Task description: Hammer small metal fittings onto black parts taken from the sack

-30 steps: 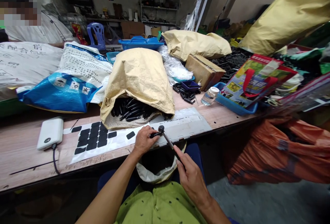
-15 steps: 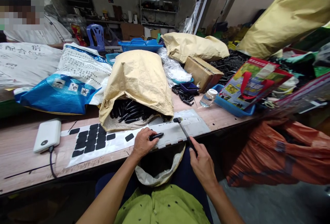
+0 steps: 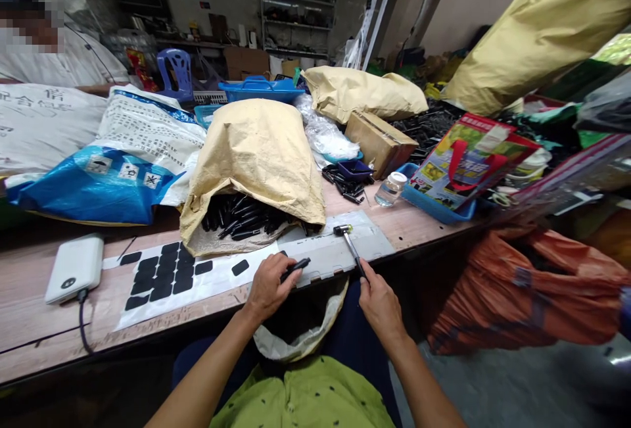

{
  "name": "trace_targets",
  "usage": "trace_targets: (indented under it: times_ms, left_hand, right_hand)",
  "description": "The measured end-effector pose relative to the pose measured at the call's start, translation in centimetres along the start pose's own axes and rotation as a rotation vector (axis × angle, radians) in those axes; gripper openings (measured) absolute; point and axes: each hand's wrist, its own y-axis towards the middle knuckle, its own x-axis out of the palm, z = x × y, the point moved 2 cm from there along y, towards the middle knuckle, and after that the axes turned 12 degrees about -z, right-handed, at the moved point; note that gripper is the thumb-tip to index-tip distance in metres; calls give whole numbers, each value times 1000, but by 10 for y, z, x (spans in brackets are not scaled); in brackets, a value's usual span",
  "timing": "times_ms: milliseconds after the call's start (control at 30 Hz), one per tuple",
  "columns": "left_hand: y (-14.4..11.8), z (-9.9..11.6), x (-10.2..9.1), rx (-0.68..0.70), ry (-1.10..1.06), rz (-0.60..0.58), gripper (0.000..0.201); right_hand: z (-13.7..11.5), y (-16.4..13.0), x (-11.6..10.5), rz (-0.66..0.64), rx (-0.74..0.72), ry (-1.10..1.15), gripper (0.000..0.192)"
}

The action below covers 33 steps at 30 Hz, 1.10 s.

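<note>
The left hand (image 3: 266,286) was closed around a small black part (image 3: 296,265) at the worktop (image 3: 29,323) edge, while the right hand (image 3: 379,303) beside it gripped a small hammer (image 3: 349,242) whose head rested on the grey plate (image 3: 340,250) just beyond, before the open tan sack (image 3: 256,158).

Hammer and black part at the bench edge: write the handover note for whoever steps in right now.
Left hand: shut on a black part, pressed on the grey mat at the bench edge.
Right hand: shut on the small hammer, whose head rests on the mat, off the part.
Supply: more black parts spill from the tan sack behind the mat; black pads lie on a white sheet to the left.
Done: how many parts are finished cannot be told.
Left: the sack looks well stocked.
</note>
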Motion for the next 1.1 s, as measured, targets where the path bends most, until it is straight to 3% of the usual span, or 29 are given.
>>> trace_targets:
  times_ms: [100, 167, 300, 433, 600, 800, 900, 1033, 1100]
  left_hand:
    - [-31, 23, 15, 158, -8, -143, 25]
    - [-53, 28, 32, 144, 27, -267, 27]
    - [-81, 11, 63, -201, 98, -399, 29]
    - [-86, -8, 73, -515, 184, -550, 29]
    - [-84, -9, 68, -602, 201, -625, 30]
    - [-72, 23, 51, -355, 38, -498, 21]
    - [-46, 29, 23, -312, -5, -301, 20]
    - [-5, -10, -37, -431, 141, 82, 25]
    - [9, -38, -64, -455, 296, 168, 29]
  right_hand:
    - [-1, 0, 2, 3, 5, 16, 52]
    - [-1, -1, 3, 9, 6, 25, 52]
    - [0, -1, 4, 4, 10, 34, 53]
    - [0, -1, 5, 6, 20, 37, 52]
    - [-3, -2, 4, 20, 26, 31, 52]
    - [-3, -2, 4, 19, 28, 17, 52]
    - [-1, -2, 5, 27, 21, 19, 52]
    - [0, -2, 6, 26, 21, 32, 52]
    - [0, -2, 6, 20, 23, 40, 52]
